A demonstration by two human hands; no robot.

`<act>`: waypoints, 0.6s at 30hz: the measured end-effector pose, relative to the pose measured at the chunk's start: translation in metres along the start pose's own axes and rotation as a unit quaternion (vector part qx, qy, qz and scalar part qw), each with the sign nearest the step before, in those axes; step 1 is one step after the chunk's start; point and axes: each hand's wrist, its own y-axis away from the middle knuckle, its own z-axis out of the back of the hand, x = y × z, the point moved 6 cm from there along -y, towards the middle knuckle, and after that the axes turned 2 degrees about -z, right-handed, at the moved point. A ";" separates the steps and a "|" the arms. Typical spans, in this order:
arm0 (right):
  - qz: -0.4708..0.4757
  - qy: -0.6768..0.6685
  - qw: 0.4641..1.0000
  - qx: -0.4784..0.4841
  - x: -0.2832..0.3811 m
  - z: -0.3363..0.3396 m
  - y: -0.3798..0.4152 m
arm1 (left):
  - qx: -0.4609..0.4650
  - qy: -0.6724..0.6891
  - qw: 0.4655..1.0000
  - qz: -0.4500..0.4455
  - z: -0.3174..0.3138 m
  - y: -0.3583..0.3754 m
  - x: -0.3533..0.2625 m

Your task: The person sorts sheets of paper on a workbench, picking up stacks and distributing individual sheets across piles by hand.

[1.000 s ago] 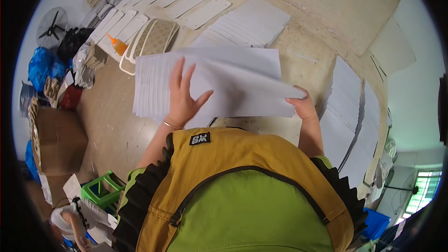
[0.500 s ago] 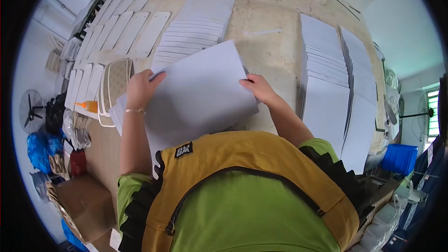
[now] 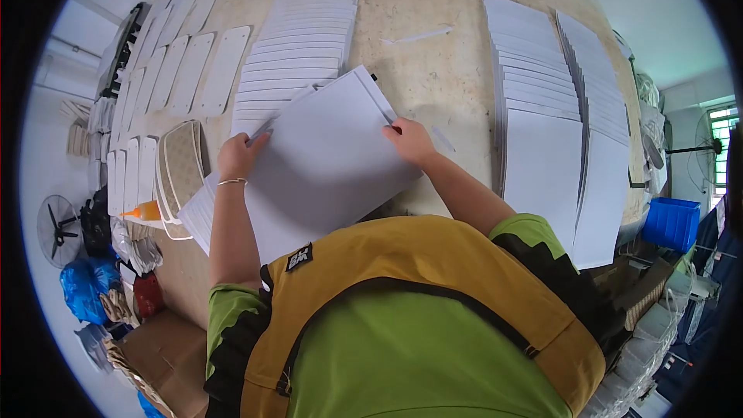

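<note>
Large white sheets [image 3: 333, 155], one upon another with edges slightly out of line, lie tilted in front of me. My left hand [image 3: 241, 156] grips their left edge, thumb on top and fingers underneath. At the right edge, my right hand [image 3: 410, 141] pinches them with its fingertips curled in. A small dark piece shows behind their far corner. Beyond them, a fanned row of white sheets [image 3: 298, 39] runs away from me, partly covered by the held ones. More white sheets [image 3: 197, 213] stick out under my left forearm.
Two fanned rows of white sheets, a nearer one [image 3: 542, 155] and an outer one [image 3: 604, 186], lie at right. White rounded panels [image 3: 224, 70] line the left side. A beige patterned piece [image 3: 182, 162] and an orange-tipped bottle [image 3: 145, 211] are near the left edge. Blue bin [image 3: 670, 224] stands right.
The held sheets have turned counter-clockwise, and a second layer now shows along their right edge. My right hand has shifted slightly left. The whole view has shifted a little.
</note>
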 end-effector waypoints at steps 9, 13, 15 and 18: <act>0.047 0.086 0.984 -0.150 0.014 0.015 0.015 | -0.211 -0.039 0.958 -0.189 0.008 0.021 -0.048; 0.058 0.129 0.979 -0.145 0.019 0.021 0.018 | -0.093 -0.085 0.953 -0.276 -0.016 0.054 -0.109; 0.109 0.150 0.966 -0.177 0.036 0.027 0.027 | -0.101 -0.073 0.956 -0.266 -0.017 0.052 -0.108; 0.211 0.197 0.928 -0.236 0.072 0.045 0.050 | -0.116 -0.043 0.962 -0.244 -0.017 0.047 -0.104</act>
